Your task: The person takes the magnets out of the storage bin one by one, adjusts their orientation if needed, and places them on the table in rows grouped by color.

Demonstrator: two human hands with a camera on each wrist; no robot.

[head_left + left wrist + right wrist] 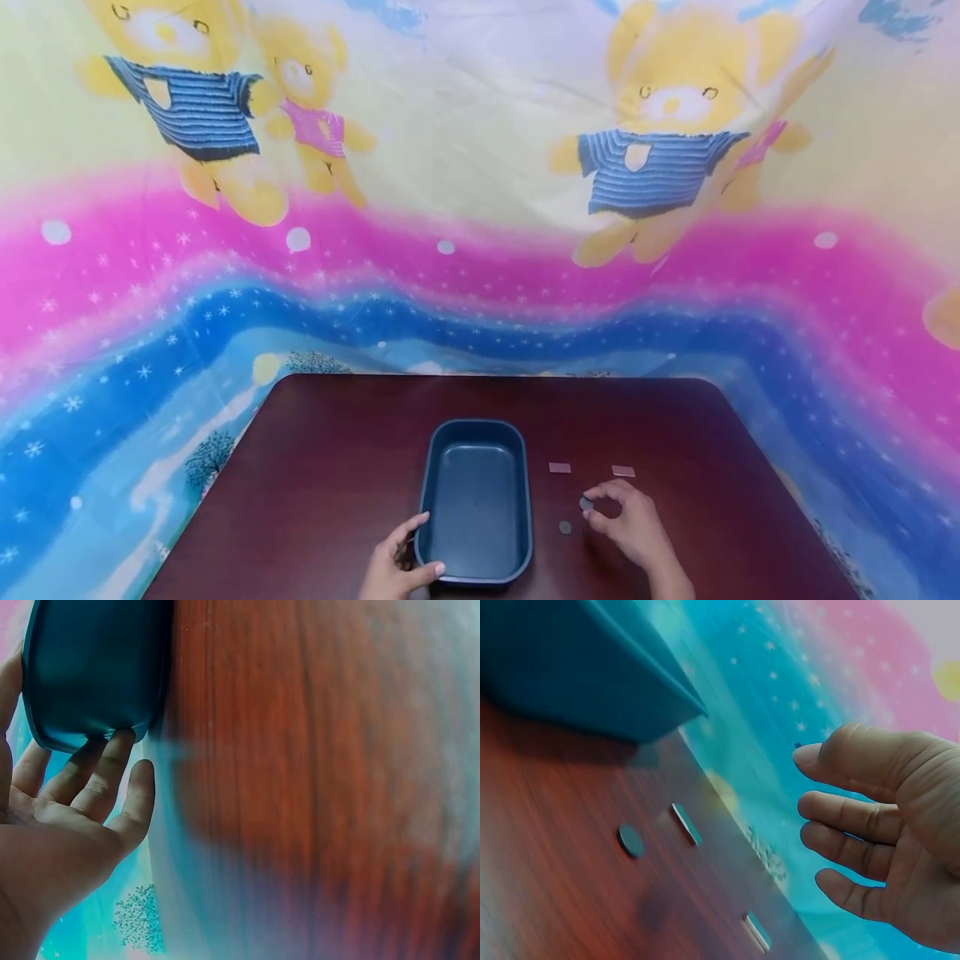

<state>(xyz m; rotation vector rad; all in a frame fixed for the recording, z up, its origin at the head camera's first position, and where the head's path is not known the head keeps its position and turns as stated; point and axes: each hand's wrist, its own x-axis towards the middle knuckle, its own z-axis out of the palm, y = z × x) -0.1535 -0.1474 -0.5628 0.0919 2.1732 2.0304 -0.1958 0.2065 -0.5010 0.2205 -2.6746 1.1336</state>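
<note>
My left hand [397, 558] holds the left near corner of a dark blue rectangular plastic bin [480, 500], thumb at the near rim and fingers along the left side. In the left wrist view its fingertips touch the bin's [97, 667] outer wall. To the right, my right hand [630, 521] pinches a small grey round disc [587, 503] between thumb and forefinger, above the table. Only a dark sliver of that disc shows in the right wrist view. A second round disc [565, 527] lies on the table between the bin and this hand.
Two small flat rectangular pieces, one [559, 468] nearer the bin and another [623, 471] farther right, lie beyond the right hand. Everything rests on a dark reddish-brown table [337, 467]. A bear-patterned cloth [465, 167] hangs behind and beside it.
</note>
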